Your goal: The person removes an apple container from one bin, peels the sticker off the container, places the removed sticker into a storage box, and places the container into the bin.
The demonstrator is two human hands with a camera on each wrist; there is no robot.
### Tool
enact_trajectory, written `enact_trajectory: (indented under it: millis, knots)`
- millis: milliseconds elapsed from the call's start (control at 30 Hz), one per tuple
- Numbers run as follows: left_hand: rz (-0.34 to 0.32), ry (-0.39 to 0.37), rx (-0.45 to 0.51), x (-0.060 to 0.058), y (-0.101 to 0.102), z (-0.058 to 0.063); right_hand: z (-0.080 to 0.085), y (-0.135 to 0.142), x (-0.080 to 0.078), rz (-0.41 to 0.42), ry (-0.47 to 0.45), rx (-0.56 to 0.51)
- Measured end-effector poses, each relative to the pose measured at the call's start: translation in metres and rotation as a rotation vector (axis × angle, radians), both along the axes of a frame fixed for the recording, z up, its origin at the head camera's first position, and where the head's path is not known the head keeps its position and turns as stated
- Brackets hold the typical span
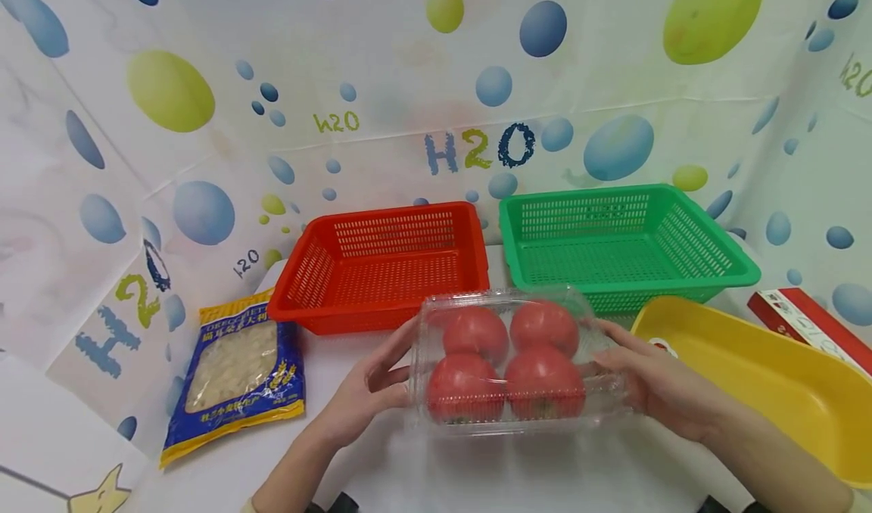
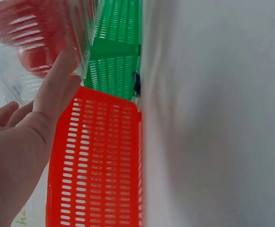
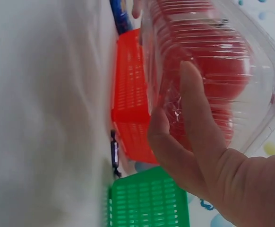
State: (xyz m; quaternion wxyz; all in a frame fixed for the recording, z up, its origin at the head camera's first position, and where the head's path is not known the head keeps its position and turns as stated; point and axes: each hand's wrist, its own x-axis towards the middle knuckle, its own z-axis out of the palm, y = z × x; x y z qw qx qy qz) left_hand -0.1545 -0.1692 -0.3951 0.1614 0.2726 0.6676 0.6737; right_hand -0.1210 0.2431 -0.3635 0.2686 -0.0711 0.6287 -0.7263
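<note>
Between both hands a clear plastic clamshell box [image 1: 490, 428] of red tomatoes [image 1: 545, 380] is held above the white table, its near side facing me. The left hand [image 1: 361, 399] grips the box's left end, thumb toward the near side. On the right end, the right hand [image 1: 671, 388] holds it with thumb and fingers. Ridged box wall [image 2: 83, 28] shows against the fingers in the left wrist view. In the right wrist view, thumb and a finger of the right hand [image 3: 208, 156] press the ridged plastic. The box's underside is hidden in the head view.
Behind the box stand a red basket [image 1: 320, 320] and a green basket [image 1: 736, 277]. A yellow tub [image 1: 770, 377] lies right, beside a red-and-white box [image 1: 817, 324]. At left is a blue-and-yellow pasta bag [image 1: 235, 369]. A patterned curtain [image 1: 409, 66] hangs behind.
</note>
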Motion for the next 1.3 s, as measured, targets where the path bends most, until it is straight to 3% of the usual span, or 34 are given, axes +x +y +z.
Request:
enact_trajectory:
  millis: [200,333,500,633,900,1300]
  knots:
    - [0.158,-0.081,0.055,-0.001,-0.005,0.005,0.01,0.003,-0.004,-0.015,-0.051,-0.105]
    - [0.227,-0.166,0.127,-0.006,-0.009,0.003,0.019,0.003,-0.009,-0.035,-0.011,-0.056]
    - [0.384,-0.31,0.227,-0.012,-0.012,-0.001,0.031,-0.003,-0.02,-0.049,0.068,0.023]
    - [0.479,-0.383,0.303,-0.014,-0.014,-0.004,0.037,-0.009,-0.03,-0.039,0.118,0.044]
    - [0.538,-0.502,0.366,-0.021,-0.018,-0.006,0.058,-0.028,-0.054,-0.042,0.114,0.029]
    - [0.621,-0.538,0.449,-0.034,-0.026,-0.007,0.064,-0.052,-0.095,-0.121,0.048,-0.02]
